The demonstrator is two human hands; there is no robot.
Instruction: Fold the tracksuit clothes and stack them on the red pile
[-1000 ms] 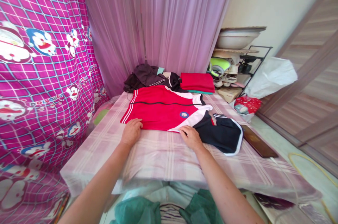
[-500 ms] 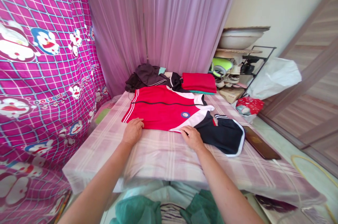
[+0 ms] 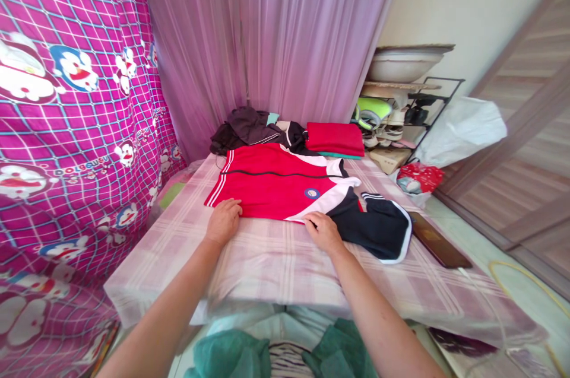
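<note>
A red, white and black track jacket (image 3: 267,191) lies flat on the table with its zip running across from left to right. Three white stripes mark its hem, and a round blue badge sits on the chest. One dark sleeve (image 3: 374,229) is folded over toward the right front. At the hem end, my left hand (image 3: 225,219) has its fingers closed on the jacket's near edge. My right hand (image 3: 323,231) pinches the same near edge by the white panel, beside the sleeve. Both sets of fingertips are partly hidden.
A plaid cloth covers the table (image 3: 276,271). Behind the jacket are a dark clothes heap (image 3: 249,126) and folded red cloth (image 3: 335,138). A phone (image 3: 439,238) with a cable lies at right. A shoe rack (image 3: 414,123) stands beyond; a patterned pink curtain (image 3: 89,146) hangs left.
The view has shifted very slightly. Both hands and the jacket stay where they were.
</note>
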